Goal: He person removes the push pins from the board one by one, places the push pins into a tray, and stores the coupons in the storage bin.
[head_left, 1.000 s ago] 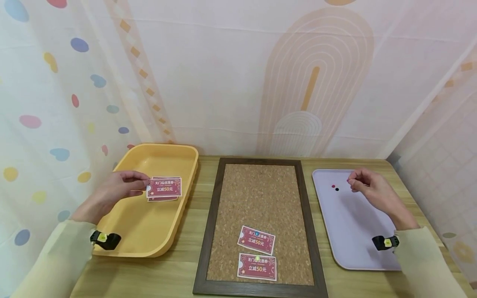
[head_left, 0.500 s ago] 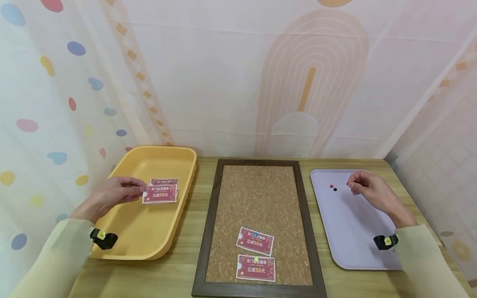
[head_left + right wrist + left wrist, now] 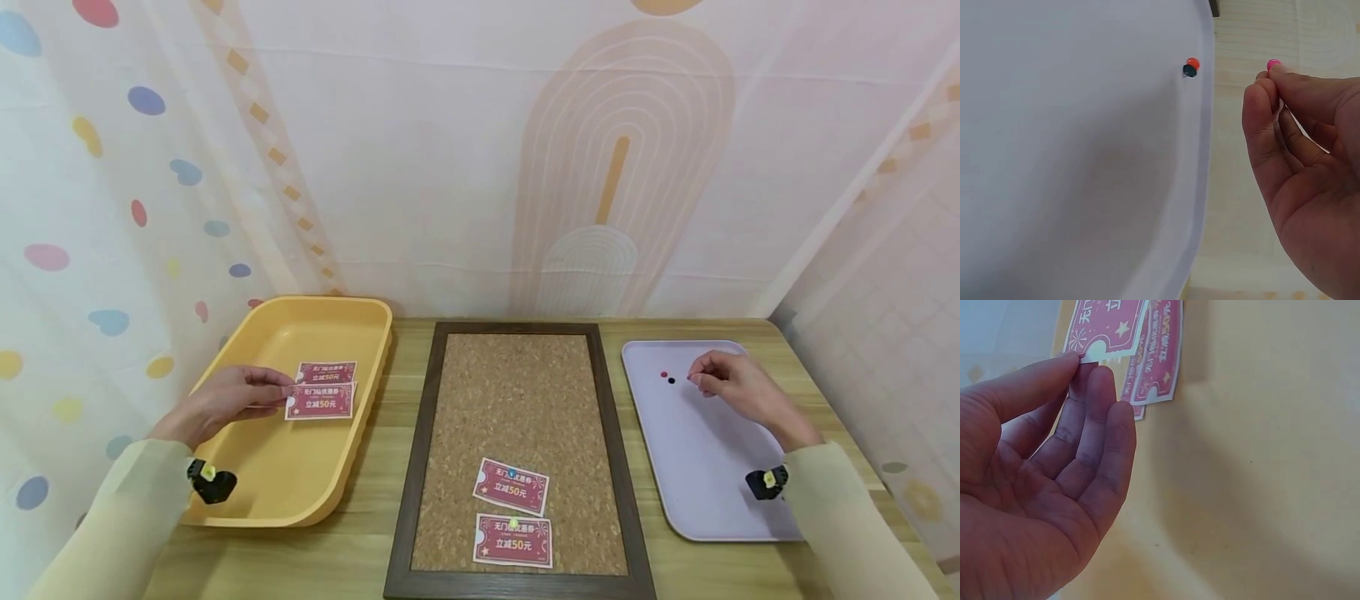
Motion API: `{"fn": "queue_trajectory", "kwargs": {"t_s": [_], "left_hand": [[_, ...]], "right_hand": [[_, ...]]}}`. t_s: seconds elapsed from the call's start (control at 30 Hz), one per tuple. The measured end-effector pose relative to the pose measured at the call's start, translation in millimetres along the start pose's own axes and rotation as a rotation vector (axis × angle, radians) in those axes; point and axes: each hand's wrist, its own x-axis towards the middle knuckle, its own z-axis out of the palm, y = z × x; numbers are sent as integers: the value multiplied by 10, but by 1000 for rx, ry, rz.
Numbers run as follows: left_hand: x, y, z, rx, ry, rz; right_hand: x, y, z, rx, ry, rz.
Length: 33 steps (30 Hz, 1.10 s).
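Note:
My left hand (image 3: 225,400) pinches a red printed coupon (image 3: 322,402) by its left end, between thumb and forefinger. The coupon is over the yellow tray (image 3: 288,475). Behind it lie more coupons (image 3: 1160,356) of the same print, partly covered by it in the head view. Over the lavender tray (image 3: 697,483), my right hand (image 3: 738,390) holds a pink round-headed thumbtack (image 3: 1274,64) between thumb and fingertips. A red thumbtack (image 3: 1193,63) and a black thumbtack (image 3: 1190,71) lie side by side on that tray.
Between the trays is a cork board (image 3: 517,400) in a dark wooden frame. Near its front edge are two coupons, an upper tilted coupon (image 3: 512,487) with a blue tack and a lower coupon (image 3: 513,543) with a yellow one. A patterned curtain (image 3: 450,167) hangs behind the table.
My left hand has drawn its coupon toward me, so the coupons behind it show more. My right hand, still pinching the pink thumbtack, has moved slightly left toward the two loose tacks.

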Motion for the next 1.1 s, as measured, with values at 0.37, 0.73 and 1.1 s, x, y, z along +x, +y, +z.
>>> {"fn": "queue_trajectory", "kwargs": {"t_s": [0.37,0.73,1.1], "left_hand": [[45,-95,42,36,0,-51],[112,-231,57,18,-5,-67],[98,-196,66,103,14,-86]], "right_hand": [[88,83,82,-3,-63,7],[125,98,167,-41,-94,53],[145,151,210,-90,-106,100]]}}
